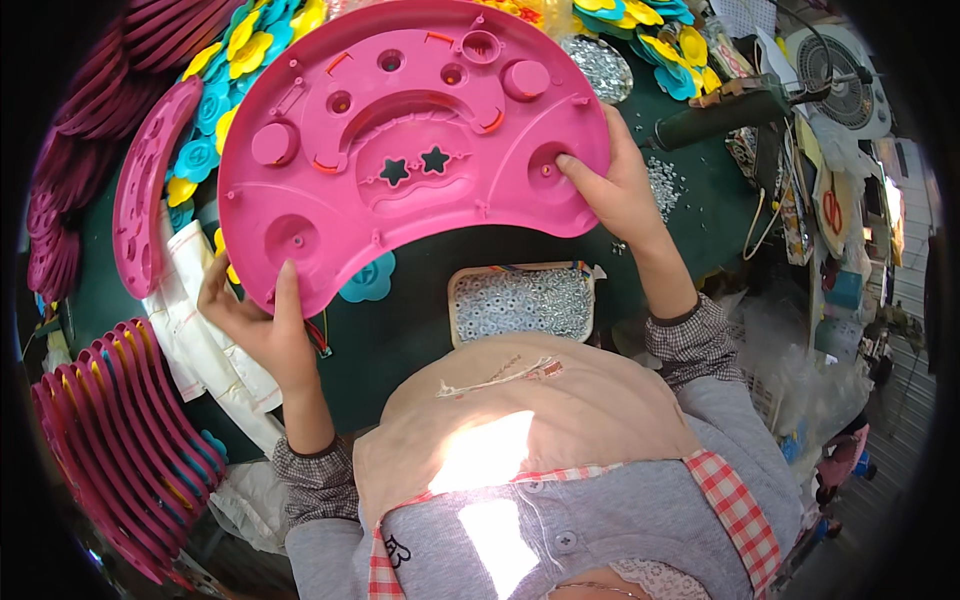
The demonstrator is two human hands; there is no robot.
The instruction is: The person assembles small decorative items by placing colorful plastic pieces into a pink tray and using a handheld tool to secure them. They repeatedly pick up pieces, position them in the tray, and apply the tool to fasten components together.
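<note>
A large pink crescent-shaped plastic panel [440, 215] is held up over the green table, its moulded side with posts, round recesses and two star-shaped holes facing me. My left hand [268, 325] grips its lower left end, thumb on the face and fingers behind the edge. At the panel's right end, my right hand [612, 185] does the same, its thumb tip by the round recess there. Below the panel sits a shallow tray [522, 305] filled with small washers and metal screws. A blue flower-shaped piece [368, 278] peeks out under the panel's lower edge.
Yellow and blue flower pieces [250, 50] lie behind the panel. Another curved pink part [150, 190] and stacked pink panels [130, 440] stand at left, beside a white cloth [195, 300]. A dark green cylindrical tool [715, 115], loose screws [665, 185] and a fan [840, 80] are at right.
</note>
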